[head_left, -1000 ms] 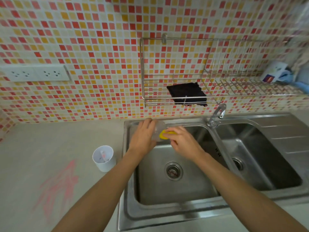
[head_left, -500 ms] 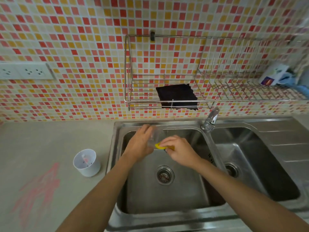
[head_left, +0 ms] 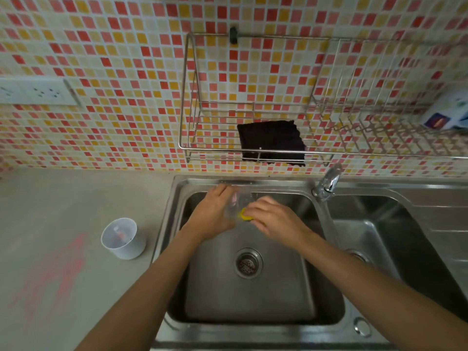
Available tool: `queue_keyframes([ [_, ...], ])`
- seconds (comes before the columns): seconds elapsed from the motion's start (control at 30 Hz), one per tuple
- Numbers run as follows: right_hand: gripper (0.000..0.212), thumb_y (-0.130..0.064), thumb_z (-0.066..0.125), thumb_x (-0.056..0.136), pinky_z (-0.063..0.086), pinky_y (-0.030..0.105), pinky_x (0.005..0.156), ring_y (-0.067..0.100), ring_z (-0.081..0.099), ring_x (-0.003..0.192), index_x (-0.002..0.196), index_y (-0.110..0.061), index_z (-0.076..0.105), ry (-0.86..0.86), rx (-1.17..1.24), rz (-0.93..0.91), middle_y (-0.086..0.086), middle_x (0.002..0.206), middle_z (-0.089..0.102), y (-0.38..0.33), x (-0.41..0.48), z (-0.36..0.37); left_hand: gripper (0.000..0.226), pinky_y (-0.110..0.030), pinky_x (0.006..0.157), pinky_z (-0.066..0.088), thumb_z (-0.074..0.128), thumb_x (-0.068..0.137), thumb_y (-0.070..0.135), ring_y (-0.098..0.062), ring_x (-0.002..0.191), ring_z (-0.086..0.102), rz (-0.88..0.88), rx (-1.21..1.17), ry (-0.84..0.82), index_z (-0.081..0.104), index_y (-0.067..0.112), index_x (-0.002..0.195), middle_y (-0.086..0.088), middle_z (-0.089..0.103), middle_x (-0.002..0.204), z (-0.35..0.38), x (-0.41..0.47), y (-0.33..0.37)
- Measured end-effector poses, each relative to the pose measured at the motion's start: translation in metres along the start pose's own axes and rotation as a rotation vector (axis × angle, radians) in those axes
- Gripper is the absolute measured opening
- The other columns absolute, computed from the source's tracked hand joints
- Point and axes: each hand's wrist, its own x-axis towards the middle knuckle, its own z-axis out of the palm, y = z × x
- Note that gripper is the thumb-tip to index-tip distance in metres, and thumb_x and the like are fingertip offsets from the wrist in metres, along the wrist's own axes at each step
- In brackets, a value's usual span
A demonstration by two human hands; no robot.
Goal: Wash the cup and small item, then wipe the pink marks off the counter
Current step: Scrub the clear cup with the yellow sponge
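Left hand (head_left: 215,215) curled round a clear cup (head_left: 238,200), gripping it tilted over the back of the sink (head_left: 253,295), above the left basin. Right hand (head_left: 277,220) closed on a yellow sponge (head_left: 244,216), fingers bent down over it, pressing it against the near side of the clear cup. Both hands close together at the cup; whether touching each other, impossible to tell through the blur.

Directly below the hands, in the floor of the sink's left basin, the round drain (head_left: 248,262). On the back rim of the sink, between its two basins, a chrome faucet (head_left: 328,183).

Left of the sink, on the counter (head_left: 63,198) and just beside the rim, a white cup (head_left: 124,243) standing upright, mouth up. Inside it a small pinkish item (head_left: 120,235), too small to make out. Further left of the sink, beyond the white cup and well apart from the rim, pink marks (head_left: 55,272) smeared across the counter, not yet wiped.

Above the sink, on the tiled wall, a wire rack (head_left: 215,150) with a black cloth (head_left: 272,141) hanging over its front rail. Up and far right of the sink, at the rack's other end, a white-and-blue packet (head_left: 448,115). Up and left of the sink, a white wall socket (head_left: 38,92).
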Motion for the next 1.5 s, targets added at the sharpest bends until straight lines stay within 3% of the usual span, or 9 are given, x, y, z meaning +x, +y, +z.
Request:
queue_keyframes([
  [0.13,0.021,-0.01,0.066,0.086,0.053,0.034,0.083,0.021,0.059,0.098,0.105,-0.017,0.067,0.135,-0.046,-0.055,-0.003,0.105,0.066,0.001,0.007,0.001,0.079,-0.026,0.094,0.042,0.08,0.066,0.019,-0.018,0.115,0.051,-0.045,-0.124,0.059,0.04,0.014,0.133,-0.006,0.053,0.127,-0.002,0.0,0.005],
  [0.23,0.024,-0.006,0.066,0.085,0.053,0.033,0.084,0.019,0.06,0.098,0.106,-0.017,0.067,0.216,-0.028,-0.06,-0.003,0.105,0.067,-0.002,0.009,0.001,0.098,-0.025,0.101,0.038,0.085,0.061,0.041,-0.013,0.122,0.045,-0.111,-0.162,0.064,0.029,0.015,0.137,-0.004,0.047,0.135,0.002,-0.006,0.007],
  [0.4,0.029,-0.004,0.067,0.084,0.051,0.031,0.086,0.018,0.059,0.099,0.11,-0.017,0.067,0.183,0.046,-0.041,-0.003,0.106,0.067,-0.004,0.005,0.007,0.089,-0.04,0.095,0.043,0.063,0.061,0.071,-0.021,0.114,0.049,-0.214,0.123,0.174,0.041,0.019,0.129,-0.003,0.052,0.124,0.021,-0.006,0.005],
  [0.63,0.029,-0.005,0.06,0.088,0.047,0.031,0.096,0.014,0.062,0.107,0.113,-0.017,0.071,0.106,0.36,0.207,-0.002,0.113,0.07,-0.003,0.0,0.005,0.076,-0.044,0.087,0.049,0.078,0.064,0.041,-0.024,0.11,0.05,-0.079,0.184,0.065,0.042,0.026,0.129,-0.003,0.051,0.124,0.021,0.008,0.002],
  [0.87,0.04,0.0,0.067,0.069,0.049,0.037,0.083,0.02,0.06,0.115,0.104,-0.018,0.072,0.04,-0.205,-0.137,-0.006,0.112,0.07,0.016,0.003,-0.007,0.075,-0.033,0.091,0.047,0.081,0.063,0.026,-0.022,0.109,0.051,0.034,0.14,0.026,0.047,0.02,0.129,-0.001,0.052,0.123,0.017,0.002,0.008],
  [0.97,0.036,0.002,0.065,0.078,0.049,0.034,0.088,0.014,0.06,0.11,0.105,-0.02,0.073,0.146,0.077,0.078,-0.007,0.11,0.07,0.0,-0.006,0.005,0.073,-0.03,0.085,0.049,0.079,0.064,0.031,-0.019,0.106,0.051,0.009,0.134,0.04,0.046,0.024,0.13,0.002,0.051,0.122,0.013,0.003,0.009],
  [1.07,0.027,-0.004,0.064,0.085,0.042,0.008,0.087,-0.003,0.061,0.096,0.106,-0.019,0.074,0.149,0.543,0.351,-0.004,0.11,0.071,-0.017,-0.007,0.007,0.076,-0.032,0.084,0.051,0.079,0.063,0.033,-0.018,0.107,0.051,-0.007,0.132,0.027,0.045,0.027,0.131,0.003,0.051,0.123,0.009,0.001,0.006],
  [1.27,0.033,-0.006,0.072,0.077,0.05,0.038,0.085,0.019,0.059,0.112,0.107,-0.019,0.071,0.053,-0.075,-0.071,-0.005,0.112,0.069,0.005,-0.006,-0.006,0.08,-0.028,0.089,0.045,0.083,0.06,0.026,-0.021,0.107,0.055,0.04,0.085,-0.014,0.047,0.022,0.132,-0.001,0.055,0.124,0.004,-0.001,0.012],
  [1.5,0.034,-0.006,0.076,0.071,0.053,0.035,0.083,0.022,0.06,0.106,0.102,-0.015,0.07,0.138,-0.141,-0.091,-0.001,0.108,0.068,0.006,-0.009,-0.007,0.085,-0.034,0.101,0.045,0.083,0.064,0.021,-0.016,0.121,0.047,-0.02,-0.084,-0.044,0.041,0.017,0.137,-0.003,0.049,0.134,-0.008,0.008,0.026],
])
